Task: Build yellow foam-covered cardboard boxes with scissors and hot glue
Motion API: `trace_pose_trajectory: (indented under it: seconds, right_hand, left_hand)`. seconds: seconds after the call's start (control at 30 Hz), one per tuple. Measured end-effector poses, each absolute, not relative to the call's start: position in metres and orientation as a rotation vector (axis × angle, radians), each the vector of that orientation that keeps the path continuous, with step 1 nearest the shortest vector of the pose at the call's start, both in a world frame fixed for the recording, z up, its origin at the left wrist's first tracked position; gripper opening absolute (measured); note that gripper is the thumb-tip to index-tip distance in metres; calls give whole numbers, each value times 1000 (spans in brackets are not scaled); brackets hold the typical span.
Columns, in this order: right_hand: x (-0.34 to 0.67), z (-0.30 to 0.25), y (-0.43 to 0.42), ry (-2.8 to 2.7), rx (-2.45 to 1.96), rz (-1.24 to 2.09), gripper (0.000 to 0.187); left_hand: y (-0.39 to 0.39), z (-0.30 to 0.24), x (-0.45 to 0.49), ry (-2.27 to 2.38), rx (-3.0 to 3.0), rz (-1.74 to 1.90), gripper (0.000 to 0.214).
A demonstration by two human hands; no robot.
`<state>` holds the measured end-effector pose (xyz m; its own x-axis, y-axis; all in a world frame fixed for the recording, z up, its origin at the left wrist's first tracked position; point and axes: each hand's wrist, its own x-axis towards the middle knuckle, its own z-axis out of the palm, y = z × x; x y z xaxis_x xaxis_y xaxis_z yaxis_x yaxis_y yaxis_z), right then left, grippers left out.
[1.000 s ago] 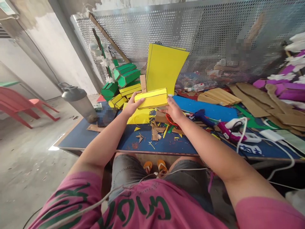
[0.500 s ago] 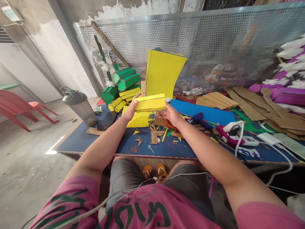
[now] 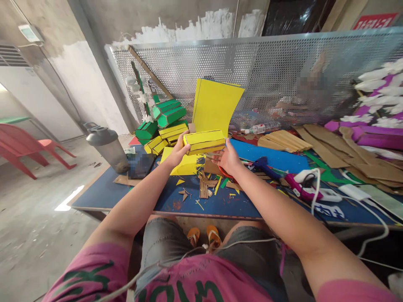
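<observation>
I hold a long yellow cardboard block (image 3: 204,141) above the blue table (image 3: 103,191). My left hand (image 3: 176,152) grips its left end, thumb on top. My right hand (image 3: 227,158) supports its right end from below, fingers curled against it. Beneath the block lies a yellow paper sheet (image 3: 184,164) with cardboard scraps (image 3: 204,185) beside it. Behind the block, a large yellow sheet (image 3: 215,105) leans on the perforated metal screen (image 3: 277,67).
Stacked yellow and green blocks (image 3: 163,121) sit at the back left, beside a grey shaker bottle (image 3: 107,147). A blue sheet (image 3: 273,153), blue and pink glue guns (image 3: 299,184) with white cables, and cardboard strips (image 3: 346,142) fill the right side. Red plastic chairs (image 3: 22,147) stand far left.
The yellow block has turned slightly in my hands, showing more of its cardboard edge. The camera has tilted upward, so more of the wall shows.
</observation>
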<state>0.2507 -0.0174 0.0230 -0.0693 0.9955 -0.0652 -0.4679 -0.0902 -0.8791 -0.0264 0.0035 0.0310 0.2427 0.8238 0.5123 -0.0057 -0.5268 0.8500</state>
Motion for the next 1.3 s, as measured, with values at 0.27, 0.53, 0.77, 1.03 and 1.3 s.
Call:
trace_pose_trajectory:
  seconds: [0.27, 0.53, 0.77, 1.03, 1.3]
  right_hand:
    - [260, 16, -11, -1085, -891, 1300, 53]
    - [262, 17, -27, -2447, -1180, 287, 44]
    - [258, 15, -30, -2484, -1210, 107, 57]
    - [256, 38, -44, -2050, -1121, 315, 15]
    - [291, 75, -50, -2047, -900, 149, 9]
  left_hand:
    - [21, 28, -33, 916, 1379, 1325, 73]
    - [30, 29, -38, 992, 1195, 1392, 63]
    - [24, 25, -33, 1067, 1277, 1361, 57]
    - [24, 21, -30, 1066, 1270, 1362, 58]
    - [34, 19, -38, 1099, 1225, 1469, 61]
